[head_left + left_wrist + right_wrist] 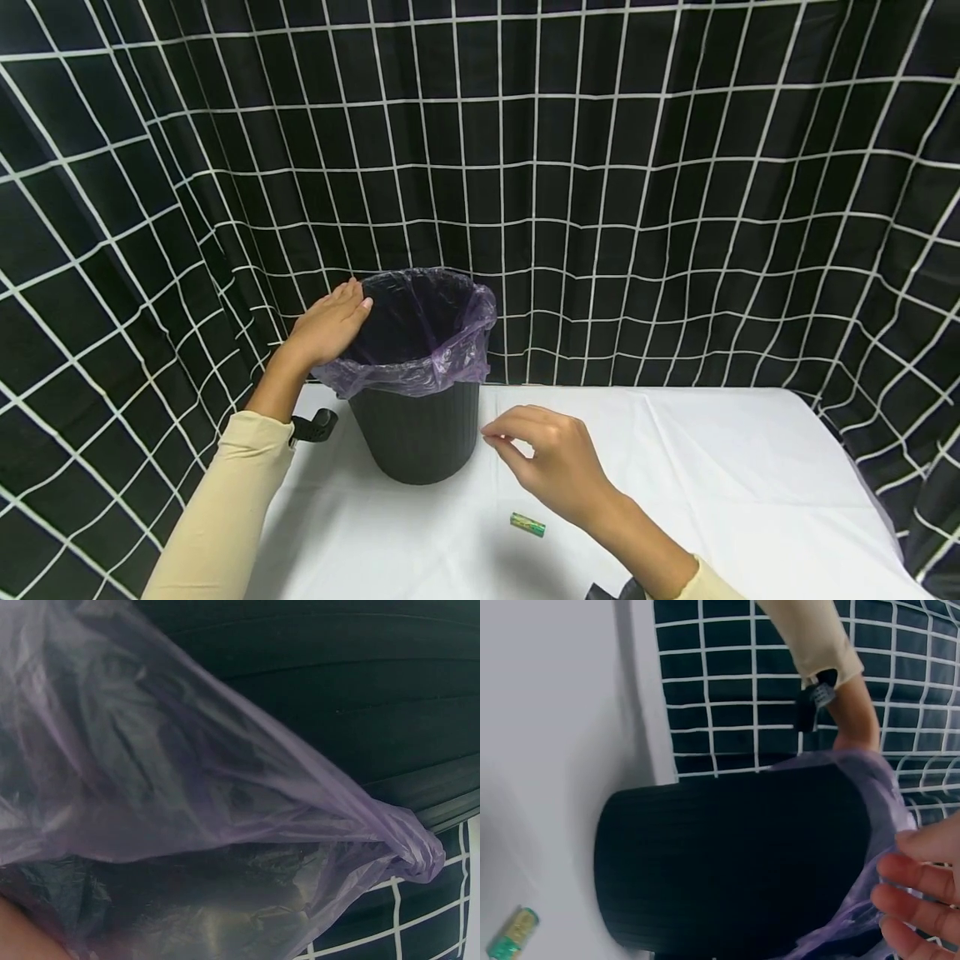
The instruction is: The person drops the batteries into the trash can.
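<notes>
A dark ribbed waste bin (420,437) stands upright, lined with a thin purple plastic bag (461,354) folded over its rim. My left hand (330,323) rests at the bin's left rim, fingers extended over the bag. In the left wrist view the bag (225,787) drapes down the bin's outside, and little of that hand shows. My right hand (551,454) is raised in front of the bin's right side, fingers loosely bent, holding nothing. Below it, a small green-and-gold cylinder (527,524), which looks like a battery, lies on the table.
A white cloth (712,467) covers the table. Behind it and at both sides hangs a black curtain (600,192) with a white grid, close behind the bin. A black strap device (315,425) sits on the left wrist.
</notes>
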